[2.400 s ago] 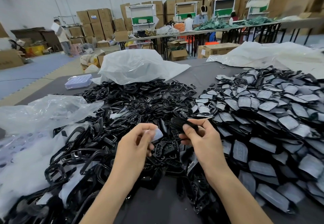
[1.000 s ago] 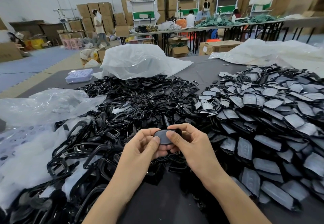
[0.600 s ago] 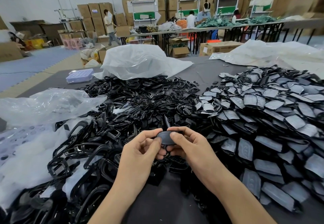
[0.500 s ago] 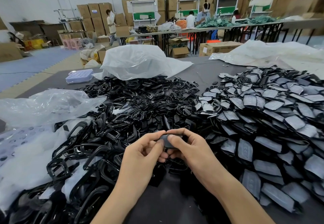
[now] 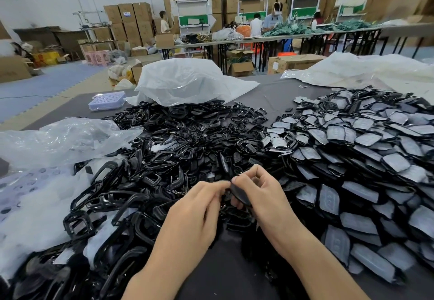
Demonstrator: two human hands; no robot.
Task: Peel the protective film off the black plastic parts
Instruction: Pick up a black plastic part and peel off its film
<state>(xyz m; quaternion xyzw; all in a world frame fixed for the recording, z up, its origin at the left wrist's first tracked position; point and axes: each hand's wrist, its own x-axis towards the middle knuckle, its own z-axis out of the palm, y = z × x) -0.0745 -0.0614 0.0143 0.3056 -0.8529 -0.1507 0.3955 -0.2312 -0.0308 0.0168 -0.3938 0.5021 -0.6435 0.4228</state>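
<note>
Right hand (image 5: 263,196) grip clamps a smooth black plastic part (image 5: 240,194), left hand (image 5: 199,208) grip pinches its edge, above glossy black frames (image 5: 145,182).

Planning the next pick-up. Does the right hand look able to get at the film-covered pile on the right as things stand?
Probably yes, once freed: the right hand grips a black part that the left hand pinches too, but the film-covered pile lies just beside it, with nothing between.

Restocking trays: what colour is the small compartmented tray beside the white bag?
The tray is pale lilac; head view.
</note>
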